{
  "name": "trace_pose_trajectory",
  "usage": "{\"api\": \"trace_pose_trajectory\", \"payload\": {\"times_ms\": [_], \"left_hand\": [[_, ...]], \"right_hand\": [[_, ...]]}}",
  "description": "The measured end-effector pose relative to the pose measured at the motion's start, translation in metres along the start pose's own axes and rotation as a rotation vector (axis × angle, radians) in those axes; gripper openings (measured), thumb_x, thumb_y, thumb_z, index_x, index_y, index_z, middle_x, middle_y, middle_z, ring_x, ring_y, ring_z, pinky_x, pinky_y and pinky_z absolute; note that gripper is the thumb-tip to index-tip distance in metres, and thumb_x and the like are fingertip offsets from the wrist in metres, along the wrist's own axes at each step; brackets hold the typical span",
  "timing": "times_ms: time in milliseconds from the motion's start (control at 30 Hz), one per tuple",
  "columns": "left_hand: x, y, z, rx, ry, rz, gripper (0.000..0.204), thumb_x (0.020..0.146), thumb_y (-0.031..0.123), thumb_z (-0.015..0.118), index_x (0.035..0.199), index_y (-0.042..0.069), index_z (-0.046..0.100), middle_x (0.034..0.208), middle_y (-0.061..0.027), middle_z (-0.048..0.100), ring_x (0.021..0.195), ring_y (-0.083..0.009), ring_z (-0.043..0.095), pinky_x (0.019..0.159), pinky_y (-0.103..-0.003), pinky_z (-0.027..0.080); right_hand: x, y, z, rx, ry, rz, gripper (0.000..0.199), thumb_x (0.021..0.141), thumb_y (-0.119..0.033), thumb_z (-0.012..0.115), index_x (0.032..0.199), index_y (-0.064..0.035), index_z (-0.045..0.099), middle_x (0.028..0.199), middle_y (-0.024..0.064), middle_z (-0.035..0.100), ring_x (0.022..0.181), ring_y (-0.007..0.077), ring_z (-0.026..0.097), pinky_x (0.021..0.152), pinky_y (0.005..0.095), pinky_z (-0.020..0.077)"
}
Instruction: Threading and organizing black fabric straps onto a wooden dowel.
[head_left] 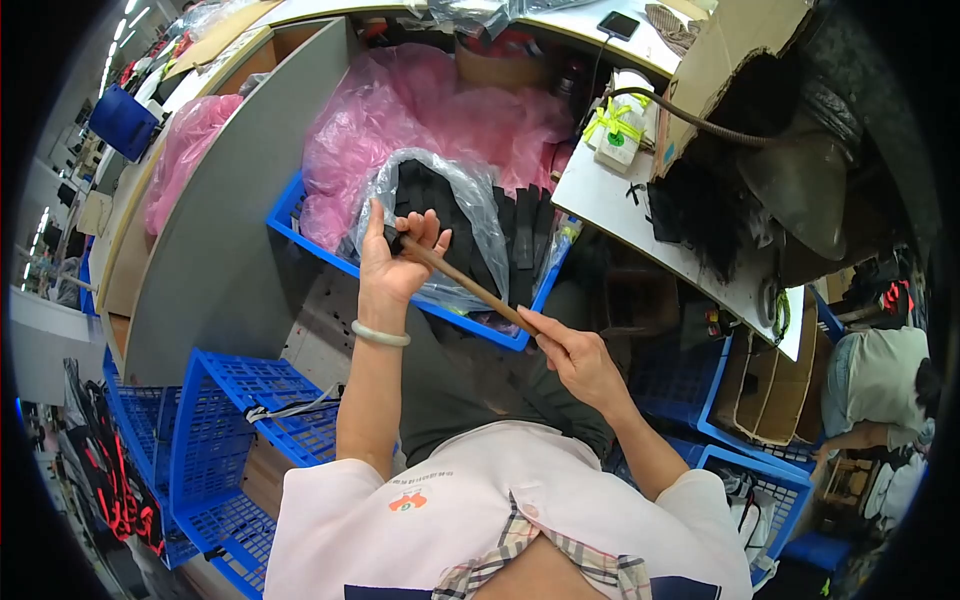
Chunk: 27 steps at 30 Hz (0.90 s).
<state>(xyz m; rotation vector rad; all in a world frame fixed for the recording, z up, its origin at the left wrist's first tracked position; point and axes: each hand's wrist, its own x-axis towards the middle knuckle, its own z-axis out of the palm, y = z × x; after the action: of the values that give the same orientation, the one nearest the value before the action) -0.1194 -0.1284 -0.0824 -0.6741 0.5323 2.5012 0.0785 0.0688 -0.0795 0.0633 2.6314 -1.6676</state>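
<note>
My right hand (577,359) pinches the near end of a thin brown wooden stick (465,283), which slants up and left across my lap. At the stick's far end is a small black piece (392,239), apparently fabric, in my left hand (395,265). That palm faces up, the fingers loosely curled about the piece and the thumb raised. A bangle circles my left wrist. Just beyond my hands, a blue crate (515,340) holds a clear plastic bag (480,215) with black fabric strips (452,215) in it. More black strips (524,228) lie beside the bag.
Pink plastic sheeting (430,110) is heaped behind the crate. A grey panel (230,210) stands to the left, above blue mesh crates (230,420). On the right are a white tabletop (625,215), a torn cardboard box (725,65) and a bent-over person (875,385).
</note>
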Motion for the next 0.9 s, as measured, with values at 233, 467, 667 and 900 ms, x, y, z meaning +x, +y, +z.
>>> {"api": "trace_pose_trajectory", "payload": {"times_ms": [233,467,667,900], "left_hand": [[-0.006,-0.023,0.011,0.288,-0.204,0.316,0.047,0.089,0.039,0.059,0.053,0.013,0.043,0.055,-0.008,0.055,0.069,-0.0264,0.063,0.08,-0.043,0.05],[-0.001,-0.02,0.017,0.375,-0.283,0.403,0.049,0.093,0.025,0.053,0.047,0.015,0.039,0.039,-0.0042,0.039,0.057,-0.0301,0.064,0.07,-0.041,0.053],[-0.032,-0.065,0.021,0.583,-0.383,0.018,0.048,0.095,0.031,0.048,0.051,0.013,0.044,0.048,-0.0091,0.052,0.077,-0.0313,0.067,0.076,-0.038,0.05],[-0.027,-0.022,0.048,0.382,-0.55,0.259,0.048,0.096,0.028,0.046,0.051,0.012,0.044,0.061,-0.0161,0.063,0.087,-0.0341,0.065,0.085,-0.038,0.044]], "right_hand": [[0.002,-0.009,0.002,-0.06,0.113,-0.129,0.035,0.092,-0.008,0.053,0.126,-0.0133,0.057,0.067,0.0051,0.057,0.054,0.0089,0.05,0.051,0.0225,0.0425],[0.018,-0.038,0.038,1.045,-0.229,0.501,0.036,0.094,-0.015,0.051,0.131,-0.015,0.051,0.061,-0.001,0.046,0.041,0.0029,0.029,0.036,0.0176,0.0223],[0.061,-0.043,0.033,1.098,-0.117,0.33,0.014,0.093,-0.025,0.055,0.091,-0.012,0.05,0.06,-0.0019,0.046,0.04,0.0039,0.03,0.034,0.018,0.0215],[0.041,-0.043,0.007,0.141,0.127,-0.036,0.022,0.091,-0.014,0.056,0.072,-0.0031,0.051,0.053,0.0012,0.049,0.046,0.0055,0.044,0.042,0.0231,0.034]]}}
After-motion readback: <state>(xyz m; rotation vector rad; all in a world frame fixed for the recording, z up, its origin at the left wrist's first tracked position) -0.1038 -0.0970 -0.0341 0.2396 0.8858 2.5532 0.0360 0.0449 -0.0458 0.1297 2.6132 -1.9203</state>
